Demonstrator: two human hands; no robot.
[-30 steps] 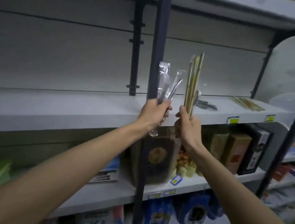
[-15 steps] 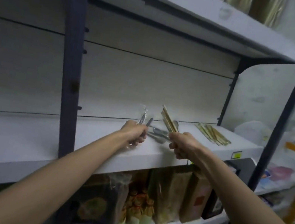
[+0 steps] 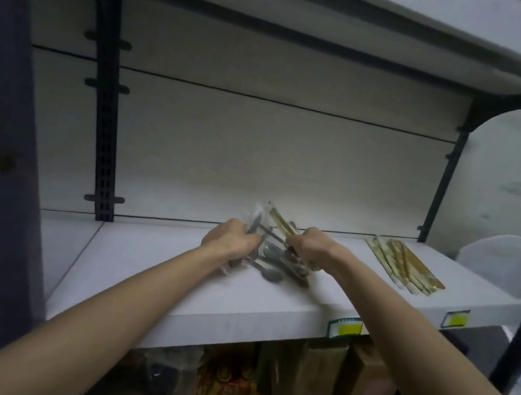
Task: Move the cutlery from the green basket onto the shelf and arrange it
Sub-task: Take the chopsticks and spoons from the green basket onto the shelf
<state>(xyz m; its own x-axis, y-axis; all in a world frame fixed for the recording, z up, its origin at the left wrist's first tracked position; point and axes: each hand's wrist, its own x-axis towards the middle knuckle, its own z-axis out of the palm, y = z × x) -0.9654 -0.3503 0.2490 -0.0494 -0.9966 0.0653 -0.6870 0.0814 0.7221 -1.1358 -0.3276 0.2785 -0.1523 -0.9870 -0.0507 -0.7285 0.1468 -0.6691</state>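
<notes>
Two bare forearms reach up onto the white shelf (image 3: 142, 267), and we read them from the left. Our left hand (image 3: 230, 239) is curled shut around clear-wrapped metal cutlery (image 3: 256, 222), the wrapper sticking up above the knuckles. Between the hands, a loose pile of spoons (image 3: 271, 265) lies flat on the shelf, bowls toward the front edge — some touch or overlap. Our right hand (image 3: 311, 248) has its grip closed on a pack of wooden chopsticks (image 3: 279, 220), which tilts up and leftward so its tip sits near the wrapped cutlery. Further right, well apart from the hands, more chopstick packs (image 3: 404, 269) lie side by side on the shelf, angled toward the back panel. Yellow price tags (image 3: 346, 327) sit on the shelf's front edge. Below, brown boxes (image 3: 363, 393) stand on the lower shelf — the picture is blurred there.
</notes>
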